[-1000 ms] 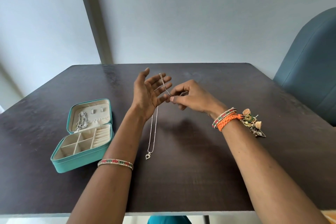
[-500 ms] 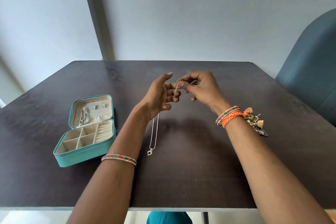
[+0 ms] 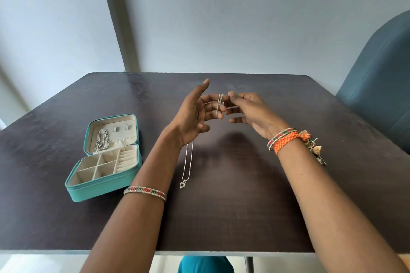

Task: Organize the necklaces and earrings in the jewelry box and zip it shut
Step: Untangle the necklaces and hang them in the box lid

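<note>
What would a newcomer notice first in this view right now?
The two hands raised over mid-table: the left hand has a silver necklace looped round its fingers, pendant hanging low, while the right hand pinches the chain. Next, the open teal jewelry box at the left, with a chunkier chain in its lid. A small heap of earrings lies by the right wrist.

We are holding a silver necklace [image 3: 187, 162] looped over our left hand [image 3: 190, 117], heart pendant dangling below; the teal jewelry box [image 3: 99, 191] is lying open left of that forearm, gold earrings [image 3: 316, 149] beside our right wrist.
</note>
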The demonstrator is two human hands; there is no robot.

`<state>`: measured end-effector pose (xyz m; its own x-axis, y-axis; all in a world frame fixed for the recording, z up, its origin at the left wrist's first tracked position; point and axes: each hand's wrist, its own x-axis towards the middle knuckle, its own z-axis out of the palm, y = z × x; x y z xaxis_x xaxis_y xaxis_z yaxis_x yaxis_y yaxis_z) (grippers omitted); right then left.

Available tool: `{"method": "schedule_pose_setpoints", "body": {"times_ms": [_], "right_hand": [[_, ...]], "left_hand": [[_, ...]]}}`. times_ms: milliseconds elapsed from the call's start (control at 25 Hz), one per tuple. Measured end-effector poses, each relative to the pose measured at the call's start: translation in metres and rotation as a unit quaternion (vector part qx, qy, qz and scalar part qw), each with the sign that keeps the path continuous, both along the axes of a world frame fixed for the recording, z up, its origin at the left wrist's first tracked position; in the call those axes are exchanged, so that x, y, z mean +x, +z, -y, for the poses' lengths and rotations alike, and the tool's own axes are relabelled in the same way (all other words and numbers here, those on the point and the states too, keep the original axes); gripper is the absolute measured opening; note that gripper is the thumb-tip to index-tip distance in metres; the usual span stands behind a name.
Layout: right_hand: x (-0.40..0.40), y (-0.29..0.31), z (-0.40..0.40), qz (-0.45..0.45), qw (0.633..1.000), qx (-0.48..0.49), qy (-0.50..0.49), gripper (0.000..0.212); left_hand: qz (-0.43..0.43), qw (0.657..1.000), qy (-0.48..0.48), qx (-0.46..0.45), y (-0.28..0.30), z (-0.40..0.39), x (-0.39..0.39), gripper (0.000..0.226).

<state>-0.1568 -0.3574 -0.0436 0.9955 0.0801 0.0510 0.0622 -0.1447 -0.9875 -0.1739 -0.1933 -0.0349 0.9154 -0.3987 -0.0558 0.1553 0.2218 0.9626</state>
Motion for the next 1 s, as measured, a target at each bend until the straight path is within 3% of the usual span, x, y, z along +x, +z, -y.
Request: {"method": "schedule_pose_setpoints", "body": {"times_ms": [200,400,600,760,1000], "right_hand": [[0.0,0.002,0.005,-0.042,0.994,0.085,0.059,0.023],[0.002,-0.003,0.005,-0.022,0.998,0.035,0.053,0.036],[0.0,0.0,0.001,-0.001,0.998,0.058,0.023,0.009],[-0.006,0.01,-0.005,0.085,0.995,0.043,-0.037,0.011],[-0.027,0.032,-0.034,0.267,0.959,-0.065,-0.069,0.012]], "left_hand": [[0.015,1.0,0.016,0.014,0.002,0.005,-0.002,0.025],[0.036,0.998,0.037,0.035,0.003,0.009,-0.005,0.015],[-0.024,0.99,0.13,-0.052,0.002,0.012,-0.001,0.005],[-0.063,0.969,0.217,-0.1,0.014,0.018,-0.013,0.005],[-0.014,0.934,0.348,-0.08,0.032,0.015,-0.053,0.011]]}}
